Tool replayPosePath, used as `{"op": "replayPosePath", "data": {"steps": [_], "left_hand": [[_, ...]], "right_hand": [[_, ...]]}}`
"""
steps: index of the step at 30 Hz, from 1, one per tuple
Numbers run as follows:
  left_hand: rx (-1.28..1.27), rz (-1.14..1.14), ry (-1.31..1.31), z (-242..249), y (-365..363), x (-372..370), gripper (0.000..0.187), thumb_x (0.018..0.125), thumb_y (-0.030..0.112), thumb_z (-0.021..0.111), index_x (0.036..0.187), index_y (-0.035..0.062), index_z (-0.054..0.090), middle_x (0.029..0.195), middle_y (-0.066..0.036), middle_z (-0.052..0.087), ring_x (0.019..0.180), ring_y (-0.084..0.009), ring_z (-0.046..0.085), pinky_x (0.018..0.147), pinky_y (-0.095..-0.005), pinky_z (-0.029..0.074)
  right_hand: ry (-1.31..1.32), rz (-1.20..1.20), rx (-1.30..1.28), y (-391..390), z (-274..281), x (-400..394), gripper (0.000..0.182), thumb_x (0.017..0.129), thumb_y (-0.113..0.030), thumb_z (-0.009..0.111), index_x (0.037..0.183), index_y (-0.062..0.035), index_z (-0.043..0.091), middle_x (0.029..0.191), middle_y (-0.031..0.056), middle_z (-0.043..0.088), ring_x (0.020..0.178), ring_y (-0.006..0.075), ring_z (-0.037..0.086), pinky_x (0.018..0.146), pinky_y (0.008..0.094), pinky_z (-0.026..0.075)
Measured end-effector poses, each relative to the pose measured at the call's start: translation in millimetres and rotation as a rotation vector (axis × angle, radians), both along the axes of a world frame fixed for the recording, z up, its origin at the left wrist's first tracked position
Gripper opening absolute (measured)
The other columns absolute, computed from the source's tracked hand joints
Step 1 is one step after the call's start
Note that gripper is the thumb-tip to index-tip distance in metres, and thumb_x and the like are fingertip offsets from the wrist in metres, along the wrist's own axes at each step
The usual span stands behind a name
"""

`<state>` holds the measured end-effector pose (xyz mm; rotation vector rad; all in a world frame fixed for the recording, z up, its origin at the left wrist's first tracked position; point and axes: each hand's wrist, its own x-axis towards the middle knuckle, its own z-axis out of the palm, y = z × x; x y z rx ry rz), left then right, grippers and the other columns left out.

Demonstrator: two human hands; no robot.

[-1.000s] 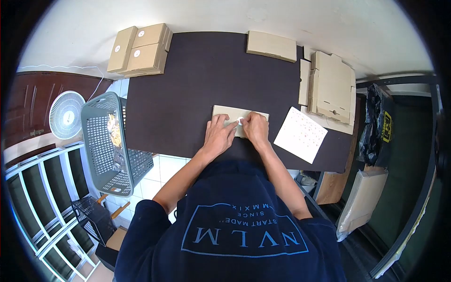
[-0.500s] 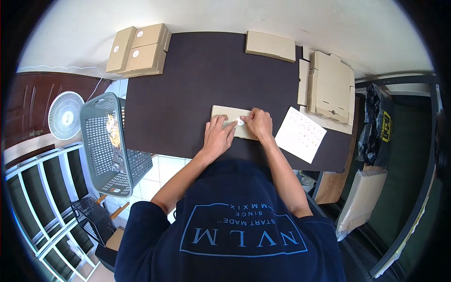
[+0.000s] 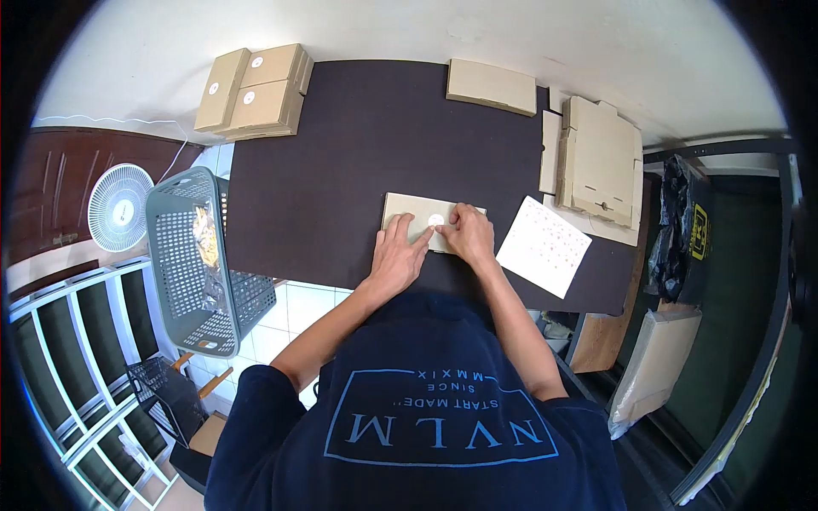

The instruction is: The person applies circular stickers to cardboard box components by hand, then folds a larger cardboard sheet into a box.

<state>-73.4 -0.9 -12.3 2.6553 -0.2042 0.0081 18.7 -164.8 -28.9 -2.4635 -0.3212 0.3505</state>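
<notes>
A flat brown cardboard box point(image 3: 406, 204) lies on the dark table in front of me. On its top is a round white sticker point(image 3: 436, 220). My left hand point(image 3: 399, 255) rests on the left part of the box with its fingers apart, the index finger reaching the sticker's lower edge. My right hand point(image 3: 471, 236) is curled over the box's right part, thumb and fingertips drawn together at the sticker's right edge. To the right lies a white sheet of small round stickers point(image 3: 545, 247).
Closed boxes with round stickers point(image 3: 266, 104) are stacked at the back left of the dark table point(image 3: 366, 136). Another box point(image 3: 492, 85) lies at the back edge. Flattened cardboard boxes point(image 3: 599, 157) pile up at right. A grey basket point(image 3: 189, 281) and a fan point(image 3: 121, 209) stand left.
My right hand has shifted slightly, so more of the round sticker shows on the box. My left hand stays nearly in place.
</notes>
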Motion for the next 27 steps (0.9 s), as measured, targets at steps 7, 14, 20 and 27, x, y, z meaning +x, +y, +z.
{"op": "replayPosePath", "data": {"steps": [7,14,20,27], "left_hand": [[-0.034,-0.058,0.054,6.1,12.0,-0.2,0.037,0.087,0.019,0.069,0.123,0.0107,0.07,0.134,-0.023,0.046,0.13,-0.036,0.041,0.093,-0.0484,0.04],[-0.451,0.481,-0.023,-21.4,33.6,-7.1,0.027,0.089,0.021,0.069,0.11,0.0036,0.07,0.105,-0.017,0.06,0.102,-0.0319,0.057,0.085,-0.0411,0.047],[-0.389,0.575,0.169,-44.7,38.0,-24.8,0.046,0.09,0.037,0.071,0.118,0.0016,0.062,0.101,-0.017,0.061,0.093,-0.0325,0.059,0.088,-0.043,0.049],[-1.241,0.651,0.259,-31.1,75.2,-8.8,0.06,0.09,0.022,0.075,0.131,0.0078,0.032,0.104,-0.013,0.068,0.087,-0.018,0.064,0.074,-0.0341,0.052]], "right_hand": [[0.186,-0.193,-0.005,3.6,-13.6,15.2,0.025,0.081,-0.025,0.077,0.082,-0.0027,0.065,0.066,0.0103,0.066,0.066,0.0238,0.069,0.066,0.0383,0.054],[-0.199,-0.354,0.137,-34.3,-13.7,1.1,0.034,0.081,-0.024,0.079,0.097,0.0002,0.062,0.078,0.0103,0.062,0.072,0.0216,0.059,0.068,0.0355,0.049],[0.155,-0.231,0.133,-61.6,-42.9,-17.4,0.046,0.086,-0.035,0.075,0.109,0.003,0.065,0.096,0.0203,0.065,0.084,0.0299,0.065,0.078,0.0392,0.053],[0.453,-0.282,0.492,-25.9,10.0,8.4,0.037,0.093,-0.017,0.07,0.122,-0.0035,0.053,0.098,0.0083,0.065,0.083,0.0155,0.062,0.073,0.0315,0.051]]}}
